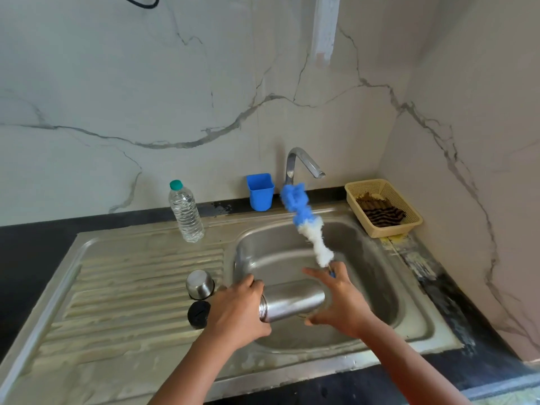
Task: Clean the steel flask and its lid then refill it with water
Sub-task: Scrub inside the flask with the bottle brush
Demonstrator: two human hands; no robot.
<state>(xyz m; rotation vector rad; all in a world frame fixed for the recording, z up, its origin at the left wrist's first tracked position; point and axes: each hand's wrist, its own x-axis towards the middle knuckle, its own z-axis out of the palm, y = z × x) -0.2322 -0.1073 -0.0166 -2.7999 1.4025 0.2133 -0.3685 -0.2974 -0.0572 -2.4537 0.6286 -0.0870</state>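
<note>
So the steel flask [292,301] lies sideways over the sink [380,290], long axis running hand to hand: left hand [236,309] wraps the neck end, right hand [339,299] cups the base while pinching the bottle brush [306,220], bristles pointing up and away from the mouth.

Steel flask [293,302] sideways between both hands [238,309], over sink [415,325].
</note>
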